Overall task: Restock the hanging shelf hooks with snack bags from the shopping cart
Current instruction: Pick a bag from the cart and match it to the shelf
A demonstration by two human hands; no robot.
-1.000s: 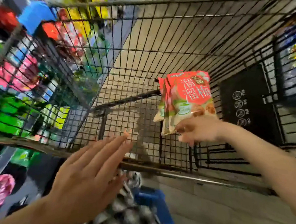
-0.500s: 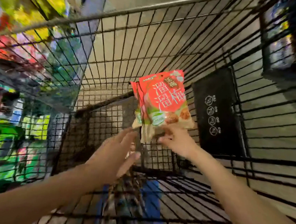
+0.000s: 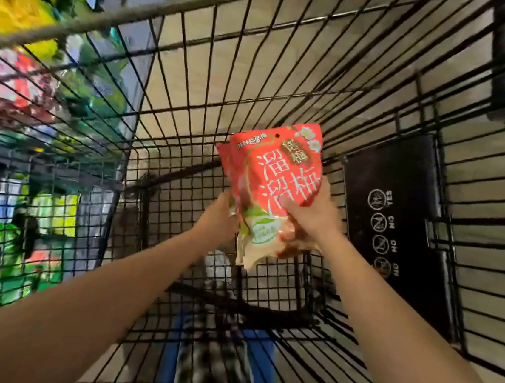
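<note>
Right hand (image 3: 314, 213) and left hand (image 3: 218, 219) gripping stacked bags (image 3: 278, 169) over cart (image 3: 196, 60); risk of rear bag slipping from loose hold.

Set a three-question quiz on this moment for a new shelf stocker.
1. True or false: the red snack bags lie on the floor of the shopping cart.
2. Whose thumb crosses the front of the bags? A. the left hand B. the right hand C. neither
3. Fill in: the front bag's hang hole sits near its ___ edge.
Key: 1 false, they are held up in the air inside the cart; 2 B; 3 top.
</note>
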